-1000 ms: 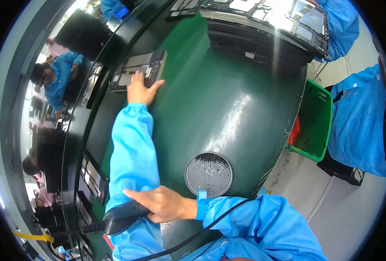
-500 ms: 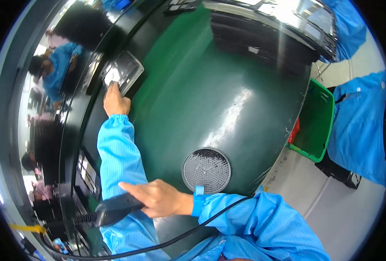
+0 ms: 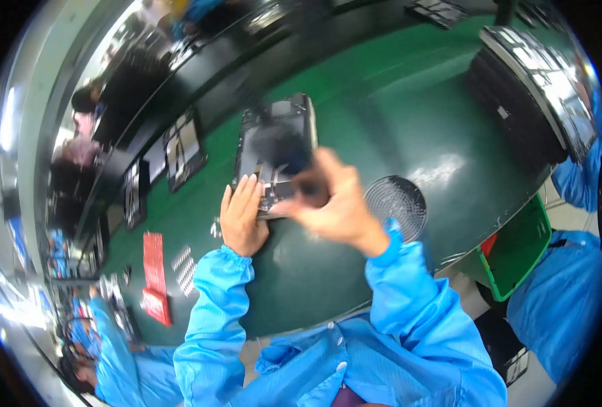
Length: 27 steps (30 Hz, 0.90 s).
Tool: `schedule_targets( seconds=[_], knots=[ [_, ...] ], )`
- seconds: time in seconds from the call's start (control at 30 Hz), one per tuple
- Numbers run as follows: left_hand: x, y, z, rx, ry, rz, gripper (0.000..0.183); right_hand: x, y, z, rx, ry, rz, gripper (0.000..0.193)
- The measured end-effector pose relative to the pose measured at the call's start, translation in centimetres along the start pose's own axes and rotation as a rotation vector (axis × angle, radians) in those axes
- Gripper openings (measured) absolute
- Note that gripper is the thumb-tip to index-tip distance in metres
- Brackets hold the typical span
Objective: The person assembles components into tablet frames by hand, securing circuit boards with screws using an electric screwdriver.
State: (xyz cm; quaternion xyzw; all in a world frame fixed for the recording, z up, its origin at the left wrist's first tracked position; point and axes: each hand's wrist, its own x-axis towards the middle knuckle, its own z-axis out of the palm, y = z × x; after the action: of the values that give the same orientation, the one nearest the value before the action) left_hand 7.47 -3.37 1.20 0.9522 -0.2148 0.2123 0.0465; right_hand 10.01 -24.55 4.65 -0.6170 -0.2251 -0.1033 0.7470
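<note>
A flat, tablet-like device [image 3: 249, 159] lies on the green table in front of me, its dark inner side up. My left hand [image 3: 243, 217] rests on its lower left corner, fingers stretched out and flat. Closed around a dark, motion-blurred electric screwdriver [image 3: 280, 146], my right hand [image 3: 345, 207] is over the lower right part of the device. The blur hides the screwdriver's tip, so contact with the device cannot be made out. Beside my right wrist sits a round black dimpled dish [image 3: 397, 203].
More devices [image 3: 183, 150] lie at the left; a stack [image 3: 521, 102] stands at the far right. A red strip [image 3: 154, 261] and a row of small silvery parts [image 3: 185, 271] lie left of my arm. A green bin [image 3: 521, 268] stands off the right edge, by a blue-clad person [image 3: 552, 305].
The view has swung. My left hand has left the device at the far edge and now lies on the one before me. My right hand has brought the screwdriver over it.
</note>
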Motion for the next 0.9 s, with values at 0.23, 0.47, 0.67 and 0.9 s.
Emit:
schedule_targets(
  seconds=[0.23, 0.47, 0.67, 0.9],
  knots=[
    [-9.7, 4.8, -6.0, -0.108, -0.074, 0.089, 0.057, 1.1, -3.4, -4.7, 0.002, 0.177, -0.02, 0.039],
    [-13.7, 8.2, -5.5, -0.319, -0.029, 0.113, 0.064, -0.9, -2.4, -5.9, -0.1, 0.231, -0.065, 0.055],
    [-12.7, 8.1, -5.4, -0.347, -0.097, 0.096, 0.07, -1.0, -1.6, -7.0, -0.075, 0.277, -0.035, 0.046],
    [-9.4, 8.3, -6.9, -0.486, -0.25, -0.035, 0.096, 1.1, -2.4, -11.8, -0.249, 0.45, -0.204, 0.039]
  ],
)
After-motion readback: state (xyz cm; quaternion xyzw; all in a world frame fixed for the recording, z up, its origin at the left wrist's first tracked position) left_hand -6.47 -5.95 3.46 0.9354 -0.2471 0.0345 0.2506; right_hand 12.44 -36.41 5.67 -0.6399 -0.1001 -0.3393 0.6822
